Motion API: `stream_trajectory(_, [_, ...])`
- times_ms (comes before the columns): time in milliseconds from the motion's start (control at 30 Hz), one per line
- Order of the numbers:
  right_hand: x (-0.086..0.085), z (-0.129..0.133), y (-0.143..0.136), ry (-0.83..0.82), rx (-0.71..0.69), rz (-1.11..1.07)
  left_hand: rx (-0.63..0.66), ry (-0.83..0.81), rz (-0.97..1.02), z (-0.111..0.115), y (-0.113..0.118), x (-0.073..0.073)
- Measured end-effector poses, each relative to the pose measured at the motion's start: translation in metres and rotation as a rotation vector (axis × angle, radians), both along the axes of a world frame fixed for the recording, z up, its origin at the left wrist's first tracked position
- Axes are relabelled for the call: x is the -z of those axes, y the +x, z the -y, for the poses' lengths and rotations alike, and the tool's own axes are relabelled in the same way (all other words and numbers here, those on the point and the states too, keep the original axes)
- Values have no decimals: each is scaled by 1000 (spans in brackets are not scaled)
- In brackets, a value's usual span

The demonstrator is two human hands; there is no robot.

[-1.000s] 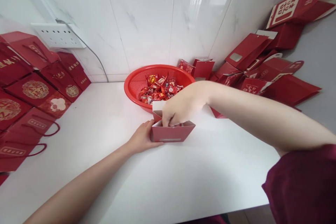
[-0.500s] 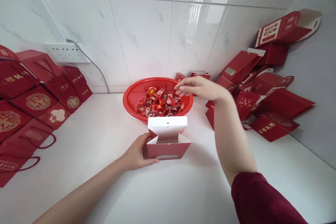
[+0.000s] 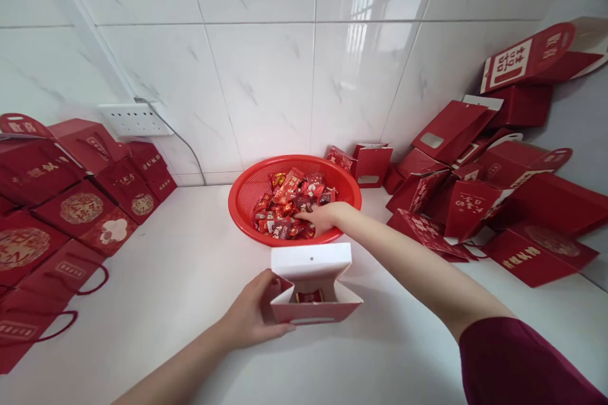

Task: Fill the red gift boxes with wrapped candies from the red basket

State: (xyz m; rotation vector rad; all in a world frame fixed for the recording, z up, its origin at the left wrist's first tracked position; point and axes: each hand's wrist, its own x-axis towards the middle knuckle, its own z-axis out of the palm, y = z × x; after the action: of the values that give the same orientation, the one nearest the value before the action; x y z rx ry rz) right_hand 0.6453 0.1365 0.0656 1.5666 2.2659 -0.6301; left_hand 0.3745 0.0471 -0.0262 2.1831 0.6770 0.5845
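Note:
A small red box (image 3: 316, 312) with a white inside stands on the table with its top open, and one wrapped candy (image 3: 310, 296) shows inside. My left hand (image 3: 254, 316) grips the box's left side, thumb in front and fingers behind. Behind the box sits a red plastic basket (image 3: 247, 178) with a heap of red-wrapped candies (image 3: 288, 188) in it. My right hand (image 3: 319, 218) reaches over the basket's front right rim into the heap; its fingertips are among the candies, and whether they grip one cannot be made out.
Closed red boxes (image 3: 80, 207) are stacked at the left. More red boxes (image 3: 482, 202) lie in a loose pile at the right, and a few stand behind the basket by the tiled wall. A socket strip (image 3: 135, 120) with a cable is on the wall.
My right hand has moved down from above the basket's right side into the candies. A candy now shows in the box, which looked empty before. The view has tilted up slightly.

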Motion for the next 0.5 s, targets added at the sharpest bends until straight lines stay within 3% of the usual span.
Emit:
stream_trajectory(100, [6, -7, -3, -69, -29, -19, -60, 127, 12, 2, -3, 1])
stream_trajectory(233, [6, -9, 3, -126, -97, -128, -80, 173, 44, 1, -3, -1])
stream_trajectory(367, [4, -5, 15, -56, -132, -348, -115, 151, 34, 0, -2, 3])
stream_trajectory(500, [6, -2, 25, 30, -68, -587, -201, 136, 19, -1, -1, 8])
